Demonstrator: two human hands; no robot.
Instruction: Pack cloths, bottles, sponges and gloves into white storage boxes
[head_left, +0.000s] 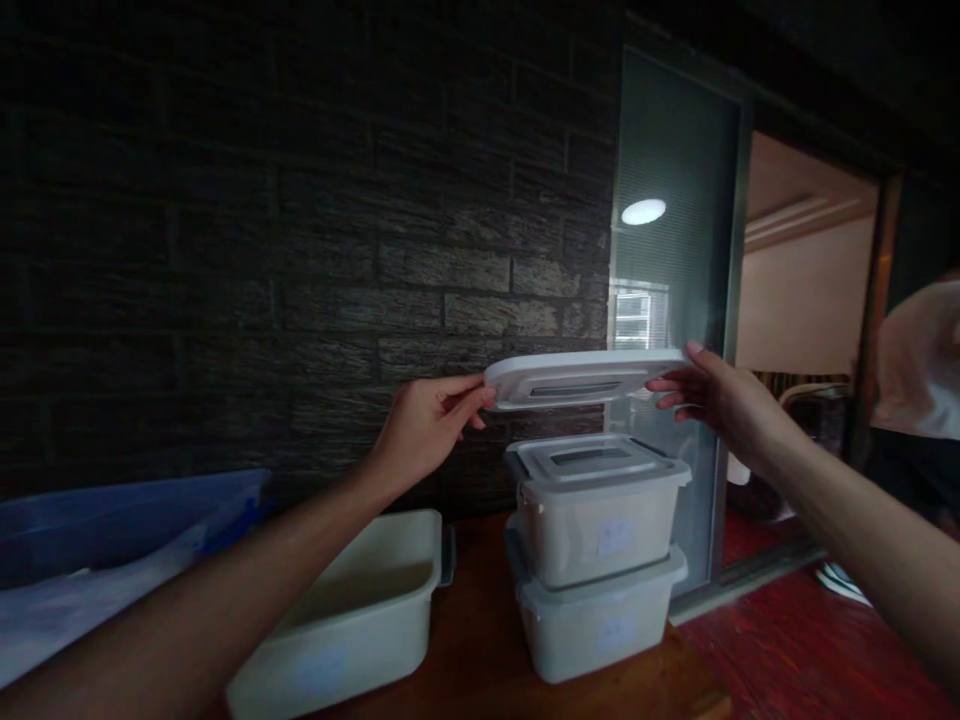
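Observation:
A white plastic lid (517,385) is held level in the air between my two hands. The fingers and thumb of my left hand (435,420) pinch its left end. My right hand (712,395) grips the right end, thumb on top and fingers beneath. Under the lid, with a gap between, stands a lidded white storage box (570,530), stacked on a second lidded box (577,635). To the left, partly behind my left forearm, is an uncovered white storage box (375,625) with a grey side latch.
The boxes stand on a wooden table (480,640). A blue bin (135,510) with clear plastic sheeting (90,610) is at the far left. Behind is a dark brick wall (337,250). At right are a glass door (667,300), a red floor (780,640) and a person (922,360).

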